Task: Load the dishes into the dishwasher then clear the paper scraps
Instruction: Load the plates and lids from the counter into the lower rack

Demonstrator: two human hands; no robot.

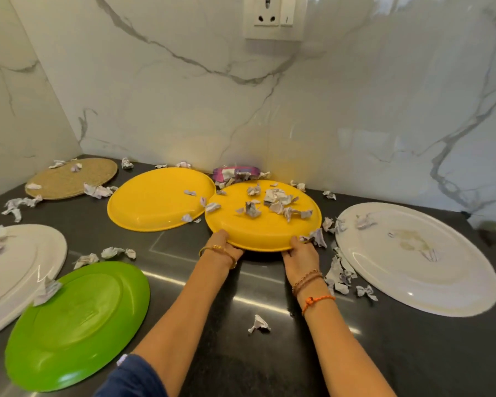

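Both hands grip the near rim of the right yellow plate (262, 216), which is tilted with its near edge raised off the dark tabletop (269, 353). Left hand (222, 245): fingers curled under the rim, thumb on top. Right hand (299, 253): fingers likewise wrapped beneath the edge. Paper scraps (275, 203) lie on this plate. Its far-left edge overlaps the second yellow plate (158, 200).

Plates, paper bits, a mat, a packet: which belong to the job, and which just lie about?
Job: yellow plate in both hands, second yellow plate, green plate, two white plates, paper scraps.
Lying about: mat, packet, wall socket.
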